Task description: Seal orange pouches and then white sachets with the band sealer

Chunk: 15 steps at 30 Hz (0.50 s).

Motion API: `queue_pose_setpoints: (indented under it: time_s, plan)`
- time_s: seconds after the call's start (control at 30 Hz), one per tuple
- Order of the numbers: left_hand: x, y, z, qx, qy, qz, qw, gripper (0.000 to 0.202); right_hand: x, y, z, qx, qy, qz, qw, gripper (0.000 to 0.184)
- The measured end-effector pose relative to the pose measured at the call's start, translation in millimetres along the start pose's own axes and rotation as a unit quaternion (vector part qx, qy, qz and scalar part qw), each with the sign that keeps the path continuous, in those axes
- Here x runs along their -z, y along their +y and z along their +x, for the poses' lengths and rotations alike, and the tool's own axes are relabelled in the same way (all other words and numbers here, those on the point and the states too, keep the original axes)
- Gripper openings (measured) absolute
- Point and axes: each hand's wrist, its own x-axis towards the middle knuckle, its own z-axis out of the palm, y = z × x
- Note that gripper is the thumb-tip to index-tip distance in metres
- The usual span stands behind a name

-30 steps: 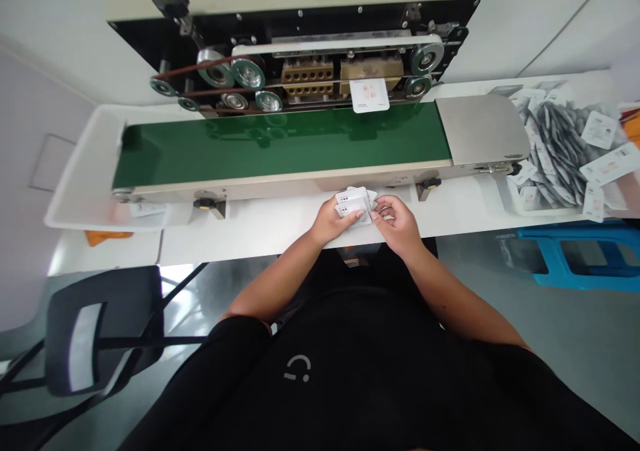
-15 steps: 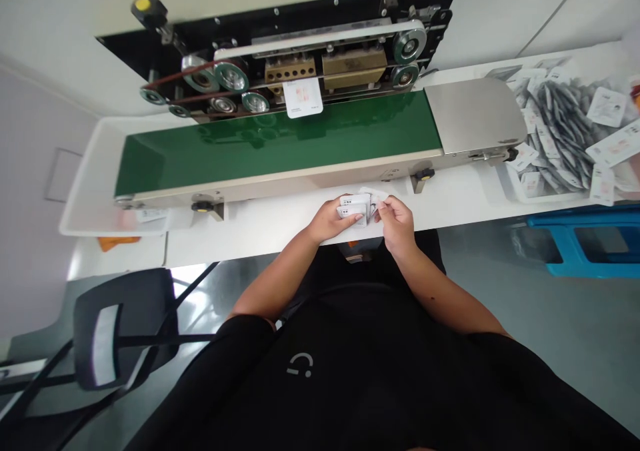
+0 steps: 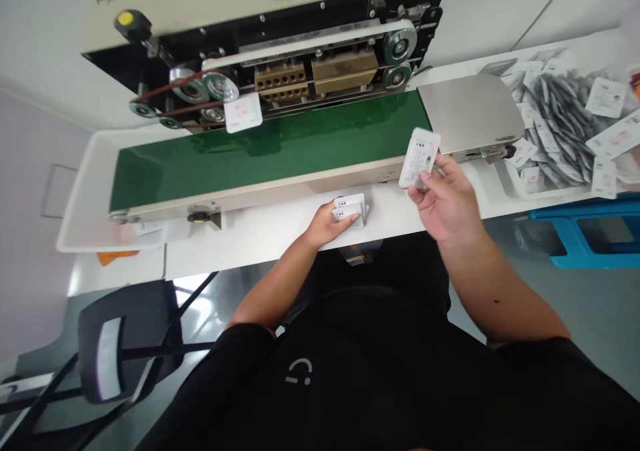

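Observation:
My left hand [image 3: 326, 224] is closed on a small stack of white printed sachets [image 3: 356, 204], low over the white table in front of the conveyor. Between the thumb and fingers of my right hand [image 3: 447, 194] is a single white sachet [image 3: 420, 158], raised near the conveyor's front edge, its printed side showing. Another white sachet [image 3: 243, 112] hangs from the band sealer [image 3: 280, 81], by the rollers at its left, over the green conveyor belt [image 3: 320, 133].
A bin [image 3: 530, 188] heaped with grey and white sachets [image 3: 560, 124] stands at the right. At the conveyor's left end is a translucent tub [image 3: 75, 231]. A blue stool [image 3: 565, 261] and a black chair [image 3: 130, 304] stand below the table.
My right hand has drawn one sachet off the stack and moved right and up with it. The sachet in the sealer has travelled left. My left hand stays with the stack.

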Motion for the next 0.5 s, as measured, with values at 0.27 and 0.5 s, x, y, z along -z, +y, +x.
queue_pose_setpoints:
  time_s: [0.27,0.5]
  plan:
    - [-0.1,0,1,-0.012,0.004,0.02,1.0,0.044,4,-76,100,0.005,0.012,-0.075,0.997,0.015]
    - [0.5,3,2,-0.012,0.006,0.026,1.0,0.041,-26,-79,134,-0.048,0.05,-0.141,0.988,0.028]
